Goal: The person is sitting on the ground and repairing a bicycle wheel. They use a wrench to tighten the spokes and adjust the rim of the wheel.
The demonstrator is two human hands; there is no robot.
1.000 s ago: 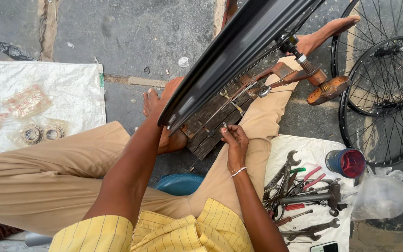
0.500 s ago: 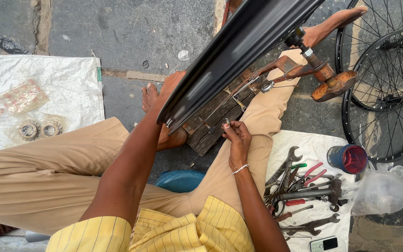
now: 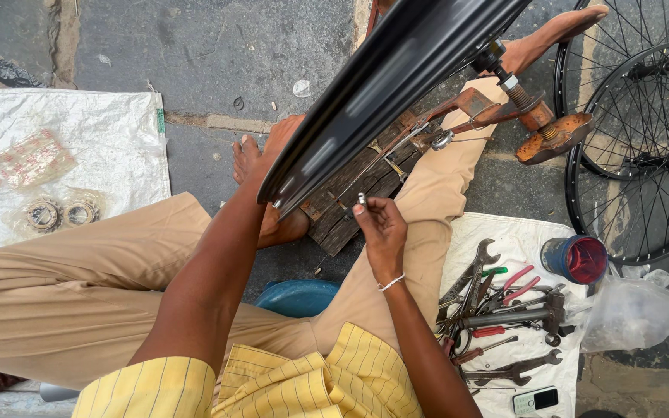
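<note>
Head view shows our left hand point(image 3: 284, 151) gripping the black rim point(image 3: 396, 85) while our right hand point(image 3: 381, 228) pinches a small spoke nipple point(image 3: 362, 200) just below it, which we judge next needs careful seating.

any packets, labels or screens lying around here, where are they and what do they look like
Clear packet: on the white sheet at far left, flat, reddish print.
Clear plastic bag: at right beside the tools, crumpled, see-through.
Small phone: bottom edge of the tool cloth, pale body, dark screen.
Blue tin: above the bag, round, red inside.

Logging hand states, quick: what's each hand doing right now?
Left hand: closed on the black wheel rim.
Right hand: fingertips pinching a small metal piece.
</note>
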